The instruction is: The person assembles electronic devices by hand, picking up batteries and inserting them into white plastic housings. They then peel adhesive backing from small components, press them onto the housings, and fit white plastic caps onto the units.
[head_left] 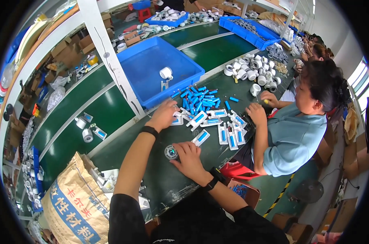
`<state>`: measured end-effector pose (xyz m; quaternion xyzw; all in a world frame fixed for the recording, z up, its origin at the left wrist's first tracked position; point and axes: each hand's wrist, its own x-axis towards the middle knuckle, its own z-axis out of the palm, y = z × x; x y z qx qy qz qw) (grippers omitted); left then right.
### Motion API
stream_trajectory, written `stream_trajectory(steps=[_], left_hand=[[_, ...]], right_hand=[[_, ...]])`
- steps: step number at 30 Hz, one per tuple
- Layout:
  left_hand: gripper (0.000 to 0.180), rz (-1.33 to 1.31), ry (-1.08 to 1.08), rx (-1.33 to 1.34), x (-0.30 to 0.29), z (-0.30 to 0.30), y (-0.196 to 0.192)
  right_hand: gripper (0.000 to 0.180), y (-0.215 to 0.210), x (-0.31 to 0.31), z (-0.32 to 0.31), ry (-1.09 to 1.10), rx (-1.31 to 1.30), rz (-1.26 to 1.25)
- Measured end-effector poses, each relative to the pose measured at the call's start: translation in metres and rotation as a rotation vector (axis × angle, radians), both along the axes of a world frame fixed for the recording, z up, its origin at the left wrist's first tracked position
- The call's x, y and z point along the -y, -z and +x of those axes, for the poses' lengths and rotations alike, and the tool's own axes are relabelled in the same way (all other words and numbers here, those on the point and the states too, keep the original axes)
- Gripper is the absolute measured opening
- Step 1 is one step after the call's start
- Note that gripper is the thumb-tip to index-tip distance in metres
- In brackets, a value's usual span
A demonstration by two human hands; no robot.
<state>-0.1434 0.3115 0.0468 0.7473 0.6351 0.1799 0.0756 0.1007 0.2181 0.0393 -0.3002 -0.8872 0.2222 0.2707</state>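
My right hand [189,159] rests on the green bench with thumb and fingers closed round the edge of a round grey disc-shaped part [171,152]; a small board glows green inside it. Further forward, my left hand [163,116] has its fingers bent down at the near edge of the pile. What they grip, if anything, is hidden. Just beside its fingers lies a white plastic housing [177,121] with a blue cell in it. More white housings with blue cells [198,118] spread to the right. Behind them is a heap of loose blue cylindrical battery cells [198,99].
A blue tray [192,75] holding a white lamp head [166,73] stands behind the cells. White round lamp heads [253,69] are piled at the back right. A co-worker [294,122] sits on the right, hands at the bench. A paper sack [72,203] stands at lower left.
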Motion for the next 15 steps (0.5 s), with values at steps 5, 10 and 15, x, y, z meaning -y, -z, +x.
stream_trajectory(steps=[5,10,15], left_hand=[[0.040,-0.023,-0.021,0.032,0.015,-0.027,-0.009],[0.040,-0.024,-0.001,-0.067,0.056,-0.024,-0.040],[0.035,0.073,-0.083,-0.185,0.131,-0.037,-0.064]], right_hand=[[0.076,-0.022,-0.015,0.030,-0.140,-0.028,-0.090],[0.079,-0.014,-0.039,0.028,-0.182,0.089,-0.084],[0.053,0.001,-0.043,0.011,-0.246,0.102,0.099]])
